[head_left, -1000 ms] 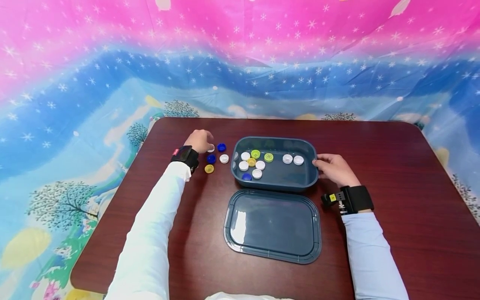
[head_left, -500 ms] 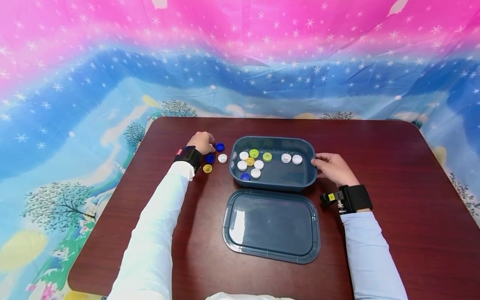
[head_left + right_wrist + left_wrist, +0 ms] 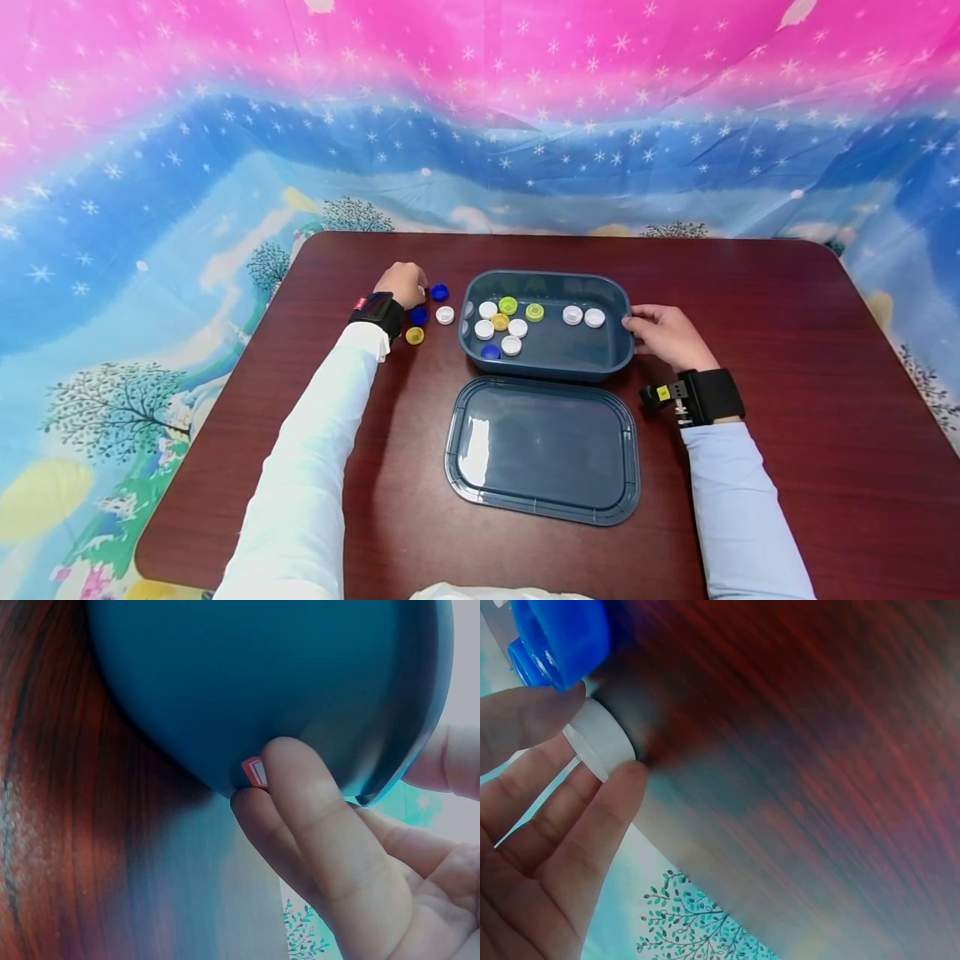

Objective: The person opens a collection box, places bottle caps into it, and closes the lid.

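Observation:
My left hand (image 3: 402, 285) is at the left of the table, and in the left wrist view its thumb and fingers pinch a white bottle cap (image 3: 601, 740) by the rim. Around it lie blue caps (image 3: 439, 292), a white cap (image 3: 445, 315) and a yellow cap (image 3: 415, 336). My right hand (image 3: 670, 335) grips the right end of a dark grey-blue plastic box (image 3: 558, 368), thumb over the rim and fingers against the outer wall. Several white, green, yellow and blue caps lie inside the box, mostly toward its left, with two white ones (image 3: 594, 317) nearer the right.
A matching dark lid (image 3: 543, 450) lies flat in front of the box, close to its near wall. Everything stands on a reddish-brown table (image 3: 810, 333). A patterned cloth (image 3: 480, 125) hangs behind and at the sides of the table.
My left hand has shifted slightly right near the white cap, which its fingers now pinch. The right hand keeps its grip on the box, and the other caps stay where they were.

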Demonstrator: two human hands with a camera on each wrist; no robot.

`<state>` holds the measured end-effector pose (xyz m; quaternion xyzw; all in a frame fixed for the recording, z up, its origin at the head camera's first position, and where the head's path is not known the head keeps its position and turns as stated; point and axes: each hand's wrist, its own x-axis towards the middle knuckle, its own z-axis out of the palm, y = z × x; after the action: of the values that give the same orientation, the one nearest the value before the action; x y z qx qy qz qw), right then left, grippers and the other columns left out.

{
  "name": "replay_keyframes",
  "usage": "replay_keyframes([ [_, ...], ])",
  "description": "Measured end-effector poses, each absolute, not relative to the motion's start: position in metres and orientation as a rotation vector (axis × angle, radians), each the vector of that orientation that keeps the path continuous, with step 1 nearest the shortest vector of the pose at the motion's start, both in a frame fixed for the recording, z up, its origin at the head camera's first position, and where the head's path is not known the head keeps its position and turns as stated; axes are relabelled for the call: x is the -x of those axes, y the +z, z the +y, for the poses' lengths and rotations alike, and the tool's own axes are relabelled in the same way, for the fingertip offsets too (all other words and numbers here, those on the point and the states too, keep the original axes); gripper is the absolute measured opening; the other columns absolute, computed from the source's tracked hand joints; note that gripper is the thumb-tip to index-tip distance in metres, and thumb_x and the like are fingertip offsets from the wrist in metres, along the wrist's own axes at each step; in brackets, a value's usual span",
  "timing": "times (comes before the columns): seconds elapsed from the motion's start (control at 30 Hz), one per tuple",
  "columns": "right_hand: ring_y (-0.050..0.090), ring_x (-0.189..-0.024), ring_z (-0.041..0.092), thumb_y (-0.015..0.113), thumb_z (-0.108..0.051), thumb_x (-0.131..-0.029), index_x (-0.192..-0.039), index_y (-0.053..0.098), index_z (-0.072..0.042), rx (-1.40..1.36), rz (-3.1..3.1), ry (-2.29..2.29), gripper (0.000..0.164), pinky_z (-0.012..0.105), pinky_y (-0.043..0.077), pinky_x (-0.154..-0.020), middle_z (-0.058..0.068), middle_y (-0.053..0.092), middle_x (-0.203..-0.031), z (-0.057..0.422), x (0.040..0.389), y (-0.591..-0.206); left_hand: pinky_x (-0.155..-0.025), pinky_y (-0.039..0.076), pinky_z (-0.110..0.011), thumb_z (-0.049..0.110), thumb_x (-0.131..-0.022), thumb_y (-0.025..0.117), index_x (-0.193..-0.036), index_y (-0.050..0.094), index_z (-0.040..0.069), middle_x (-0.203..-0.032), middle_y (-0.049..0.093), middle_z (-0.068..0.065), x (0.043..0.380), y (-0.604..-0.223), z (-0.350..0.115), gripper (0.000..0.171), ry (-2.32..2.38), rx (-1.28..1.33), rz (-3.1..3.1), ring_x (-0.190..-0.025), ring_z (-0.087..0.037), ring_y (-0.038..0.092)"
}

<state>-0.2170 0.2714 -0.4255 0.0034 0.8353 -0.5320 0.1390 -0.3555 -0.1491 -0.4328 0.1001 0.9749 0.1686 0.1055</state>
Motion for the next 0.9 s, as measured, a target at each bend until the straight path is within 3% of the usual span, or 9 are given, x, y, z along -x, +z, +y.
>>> replay_keyframes([
  [0.13,0.062,-0.108,0.036,0.048,-0.022,-0.103,-0.145,0.035,0.009,-0.018,2.395,-1.557,0.053,0.04,0.053,-0.087,0.032,0.05,-0.132,0.269,0.216,-0.425,-0.093,0.049,-0.045,0.002,-0.088,0.065,-0.11,0.071,-0.001,-0.112,0.067,-0.018,0.354,-0.433,-0.15,0.023,0.501,-0.297,2.877,-0.104,-0.034,0.061],
  [0.47,0.064,-0.105,0.03,0.048,-0.024,-0.103,-0.145,0.035,0.008,-0.026,2.398,-1.549,0.054,0.04,0.053,-0.088,0.031,0.05,-0.132,0.27,0.216,-0.424,-0.089,0.05,-0.045,0.002,-0.09,0.062,-0.103,0.071,-0.002,-0.104,0.068,-0.019,0.348,-0.417,-0.148,0.017,0.507,-0.309,2.919,-0.097,-0.035,0.062],
  [0.77,0.067,-0.098,0.023,0.048,-0.023,-0.103,-0.145,0.036,0.008,-0.025,2.404,-1.541,0.054,0.04,0.053,-0.087,0.031,0.051,-0.131,0.27,0.217,-0.424,-0.089,0.049,-0.045,0.002,-0.089,0.062,-0.109,0.07,-0.002,-0.106,0.068,-0.019,0.348,-0.397,-0.141,0.022,0.526,-0.353,2.958,-0.099,-0.035,0.062],
  [0.9,0.066,-0.101,0.026,0.048,-0.024,-0.103,-0.144,0.036,0.009,-0.014,2.405,-1.546,0.054,0.04,0.053,-0.087,0.032,0.051,-0.13,0.27,0.217,-0.424,-0.088,0.049,-0.045,0.003,-0.088,0.063,-0.11,0.07,-0.001,-0.106,0.068,-0.017,0.35,-0.388,-0.136,0.023,0.519,-0.393,2.993,-0.098,-0.033,0.063],
])
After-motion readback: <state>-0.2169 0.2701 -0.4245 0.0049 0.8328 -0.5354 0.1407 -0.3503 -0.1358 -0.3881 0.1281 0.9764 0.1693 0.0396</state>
